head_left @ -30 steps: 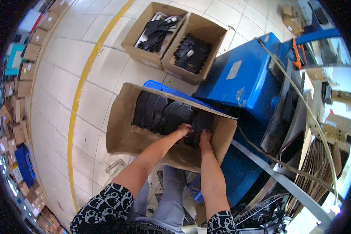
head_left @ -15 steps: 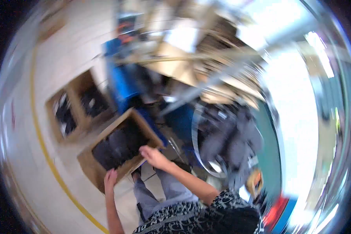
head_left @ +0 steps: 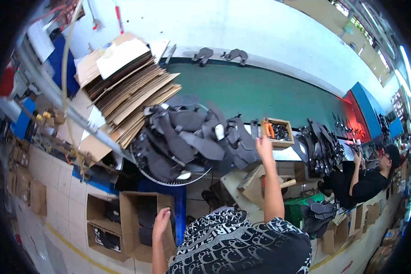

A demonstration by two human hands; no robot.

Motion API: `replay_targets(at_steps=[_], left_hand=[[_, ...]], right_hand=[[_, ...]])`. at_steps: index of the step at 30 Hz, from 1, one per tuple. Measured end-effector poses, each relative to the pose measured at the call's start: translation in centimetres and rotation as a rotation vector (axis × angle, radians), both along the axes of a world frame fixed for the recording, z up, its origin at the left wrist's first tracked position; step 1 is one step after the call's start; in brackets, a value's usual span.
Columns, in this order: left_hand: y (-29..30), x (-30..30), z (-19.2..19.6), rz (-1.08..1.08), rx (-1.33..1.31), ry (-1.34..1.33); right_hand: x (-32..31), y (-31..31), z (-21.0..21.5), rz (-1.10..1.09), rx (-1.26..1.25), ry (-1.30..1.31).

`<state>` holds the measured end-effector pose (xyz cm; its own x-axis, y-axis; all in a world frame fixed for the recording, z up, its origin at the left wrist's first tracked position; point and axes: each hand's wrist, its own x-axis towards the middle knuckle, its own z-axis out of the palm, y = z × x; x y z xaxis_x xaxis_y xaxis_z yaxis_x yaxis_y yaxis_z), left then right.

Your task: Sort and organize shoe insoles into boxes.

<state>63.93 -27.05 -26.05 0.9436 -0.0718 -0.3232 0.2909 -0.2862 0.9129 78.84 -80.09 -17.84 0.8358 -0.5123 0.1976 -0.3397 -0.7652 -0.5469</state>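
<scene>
A person's left hand [head_left: 161, 222] hovers over the edge of an open cardboard box [head_left: 133, 223], its fingers loosely curled; whether it holds anything cannot be told. Dark flat pieces [head_left: 146, 218] lie inside that box. The right hand [head_left: 264, 147] reaches out to the near left corner of a small wooden tray [head_left: 284, 143], where an orange-handled tool [head_left: 270, 131] sits; its grip cannot be made out. Between the hands and farther out, dark grey shoe soles [head_left: 201, 145] heap over a round-rimmed basket [head_left: 171, 184]. Beyond stretches a green work surface [head_left: 269, 98]; far right, a co-worker [head_left: 363, 185] sits in black.
</scene>
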Motion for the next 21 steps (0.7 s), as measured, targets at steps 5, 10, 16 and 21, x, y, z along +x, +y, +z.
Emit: replay_targets(at_steps=[5,10,16,21], left_hand=[[-12.5,9.6,5.2,-0.608,0.12,0.046],[-27.5,12.5,6.7,-1.034,0.038,-0.154],[-38.8,15.7,2.5,-0.238,-0.228,0.422],[-43.6,15.9,1.9,-0.004,-0.315,0.532]], right_hand=[[4.4,1.6,-4.6,0.035,-0.109,0.401],[5.1,-3.8,-3.9,0.072,0.408,0.559],[-4.2,-6.6,-2.0,0.134,0.616,-0.111],[-10.3,-8.4,2.3,-0.049,1.288,-0.473]])
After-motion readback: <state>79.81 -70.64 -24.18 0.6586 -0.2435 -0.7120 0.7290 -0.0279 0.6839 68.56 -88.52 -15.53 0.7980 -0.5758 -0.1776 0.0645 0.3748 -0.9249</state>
